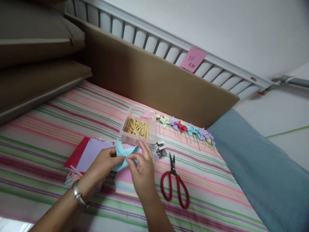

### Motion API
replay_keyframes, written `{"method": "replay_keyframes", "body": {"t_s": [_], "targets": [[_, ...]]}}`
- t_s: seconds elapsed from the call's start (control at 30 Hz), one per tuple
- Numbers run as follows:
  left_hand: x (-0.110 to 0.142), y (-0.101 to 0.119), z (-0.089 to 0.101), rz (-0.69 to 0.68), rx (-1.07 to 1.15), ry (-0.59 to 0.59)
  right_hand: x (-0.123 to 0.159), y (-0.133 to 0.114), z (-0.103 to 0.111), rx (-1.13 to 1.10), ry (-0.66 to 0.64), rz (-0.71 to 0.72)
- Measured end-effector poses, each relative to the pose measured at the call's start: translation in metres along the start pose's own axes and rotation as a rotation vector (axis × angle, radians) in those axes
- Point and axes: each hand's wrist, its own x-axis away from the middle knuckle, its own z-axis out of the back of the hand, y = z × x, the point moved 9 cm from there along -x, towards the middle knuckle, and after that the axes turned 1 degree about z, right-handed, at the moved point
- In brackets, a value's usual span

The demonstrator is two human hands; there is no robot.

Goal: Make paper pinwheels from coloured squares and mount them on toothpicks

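Both my hands hold a light blue paper piece (pixel 123 154), folded into a pinwheel shape, just above the striped cloth (pixel 48 135). My left hand (pixel 102 167), with a metal bracelet at the wrist, pinches its left side. My right hand (pixel 142 170) pinches its centre and right flap with thumb and fingers. Under my hands lies a stack of coloured paper squares (pixel 85 153), red, lilac and pink. A clear plastic box of wooden sticks (pixel 138 128) stands just beyond the paper.
Red-handled scissors (pixel 175 185) lie right of my hands. A small box of pins (pixel 159 151) sits by the stick box. A row of finished paper pinwheels (pixel 185 129) lies behind. Brown cardboard (pixel 149 77) and a white rail with a pink note (pixel 193 59) stand at the back; blue cloth (pixel 260 174) right.
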Motion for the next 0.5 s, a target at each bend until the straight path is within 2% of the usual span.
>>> {"method": "replay_keyframes", "body": {"t_s": [0.5], "targets": [[0.0003,-0.0031,-0.0043,-0.015,-0.007,-0.079,-0.0001,-0.0016,-0.0005,0.031,-0.003,0.008]]}}
